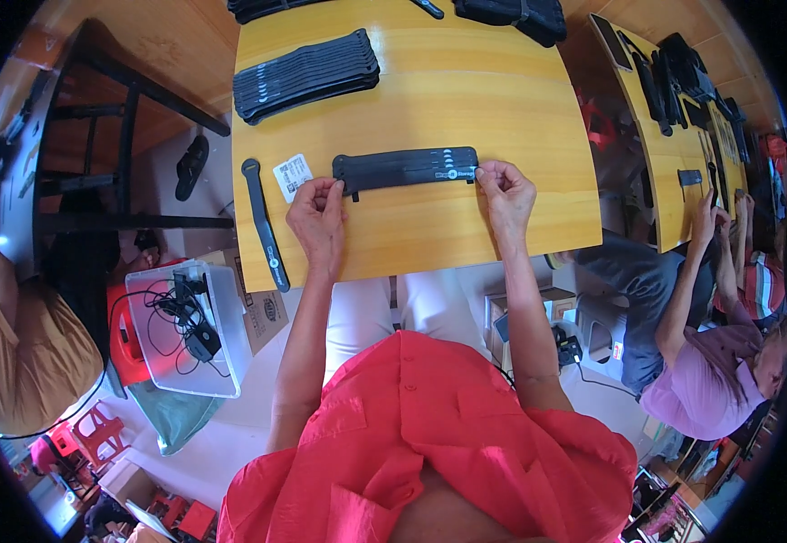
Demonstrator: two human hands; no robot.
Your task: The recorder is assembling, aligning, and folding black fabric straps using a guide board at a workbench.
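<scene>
A small stack of black straps (pixel 402 168), with white print near its right end, lies lengthwise across the wooden table (pixel 411 235). At its left end my left hand (pixel 319 222) pinches the edge between thumb and fingers. My right hand (pixel 507 195) pinches the opposite end in the same way. Left of the stack are a white printed label (pixel 293 176) and a single black strap (pixel 265 226) with a rounded, holed end. Farther back on the left sits a thicker stack of black straps (pixel 307 74).
More black bundles (pixel 513 16) lie along the table's far edge. A clear plastic bin (pixel 230 348) with black cables stands on the floor at left, near a dark metal frame (pixel 131 136). To the right, other people work at a second wooden table (pixel 651 172).
</scene>
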